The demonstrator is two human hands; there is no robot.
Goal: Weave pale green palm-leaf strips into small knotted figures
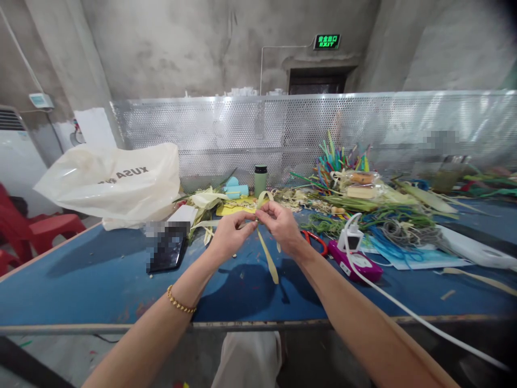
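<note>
My left hand (232, 233) and my right hand (280, 226) meet above the middle of the blue table, fingertips pinched close together. Between them is a pale yellow-green leaf strip (268, 260). One end loops up over the right fingers and the other hangs down toward the tabletop. Both hands are closed on the strip; the exact spot where they pinch it is partly hidden by the fingertips. Behind the hands lie a yellow sheet (238, 207) and some dried plant scraps. Red-handled scissors (319, 242) rest just right of my right wrist.
A black phone (167, 253) and a large cream plastic bag (117, 180) are on the left. A green bottle (260, 180) stands at the back. To the right are a purple power strip (355, 263) with a white cable, grey cord (412, 234) and green plant strands (375, 213).
</note>
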